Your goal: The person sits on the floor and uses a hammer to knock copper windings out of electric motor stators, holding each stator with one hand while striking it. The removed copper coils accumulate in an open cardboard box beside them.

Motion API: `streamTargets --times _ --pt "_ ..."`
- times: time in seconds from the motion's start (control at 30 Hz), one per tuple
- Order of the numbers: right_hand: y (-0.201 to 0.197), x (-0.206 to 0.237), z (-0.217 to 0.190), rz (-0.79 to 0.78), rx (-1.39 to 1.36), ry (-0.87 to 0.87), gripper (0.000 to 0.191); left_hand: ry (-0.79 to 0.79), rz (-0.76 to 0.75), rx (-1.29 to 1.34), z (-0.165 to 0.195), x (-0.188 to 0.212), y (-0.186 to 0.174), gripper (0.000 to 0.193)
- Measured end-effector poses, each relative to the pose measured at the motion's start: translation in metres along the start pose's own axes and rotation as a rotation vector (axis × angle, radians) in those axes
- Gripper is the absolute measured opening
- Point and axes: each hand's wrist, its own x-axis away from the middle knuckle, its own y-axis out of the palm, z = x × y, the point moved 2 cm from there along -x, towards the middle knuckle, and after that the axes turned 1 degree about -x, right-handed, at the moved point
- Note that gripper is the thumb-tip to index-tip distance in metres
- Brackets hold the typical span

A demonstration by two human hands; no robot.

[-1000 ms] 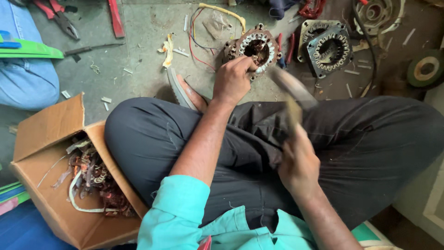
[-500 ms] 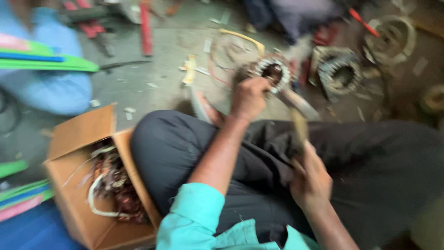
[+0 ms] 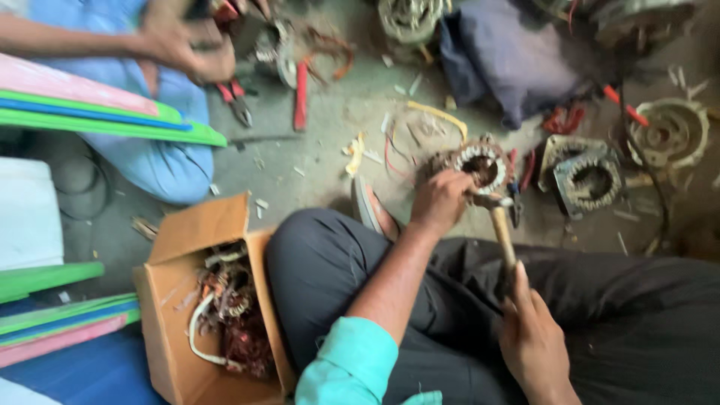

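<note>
I sit cross-legged in dark trousers on a concrete floor. My left hand (image 3: 441, 201) grips a round motor stator (image 3: 480, 165) with copper windings, steadying it in front of my knees. My right hand (image 3: 531, 339) is closed on the wooden handle of a hammer (image 3: 501, 229), and its metal head rests against the stator beside my left fingers. The view is motion-blurred.
An open cardboard box (image 3: 191, 300) of stripped copper wire stands at my left knee. More stators (image 3: 589, 178) lie to the right. Another person's hand (image 3: 184, 45) works at the top left near red-handled pliers (image 3: 234, 101). Coloured boards (image 3: 105, 120) lie at left.
The hammer has swung down from raised above my lap onto the stator. The view has shifted, bringing the other person's hand and more floor into sight.
</note>
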Motion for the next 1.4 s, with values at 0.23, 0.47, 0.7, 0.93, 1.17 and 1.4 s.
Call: streamTargets --times 0.23,0.47,0.7,0.93,1.17,1.4 --pt "-0.004 -0.003 -0.012 0.235 -0.078 -0.18 0.053 -0.024 0.017 -0.036 0.005 -0.002 -0.008 0.014" --pt "0.003 -0.001 0.0 0.168 -0.159 -0.153 0.055 -0.008 0.014 -0.075 0.001 -0.002 -0.006 0.016" --pt "-0.003 -0.008 -0.002 0.144 -0.113 -0.161 0.056 -0.012 0.01 -0.071 0.002 -0.007 -0.001 0.012" --pt "0.0 -0.007 0.008 -0.125 0.019 0.038 0.067 0.006 0.008 -0.068 -0.001 -0.007 0.006 0.014" --pt "0.001 0.002 0.026 0.119 -0.14 -0.129 0.056 -0.016 -0.012 -0.079 0.001 -0.008 0.011 0.017" --pt "0.002 0.004 0.031 0.255 -0.219 -0.21 0.064 -0.004 0.007 -0.087 0.002 -0.009 0.012 0.019"
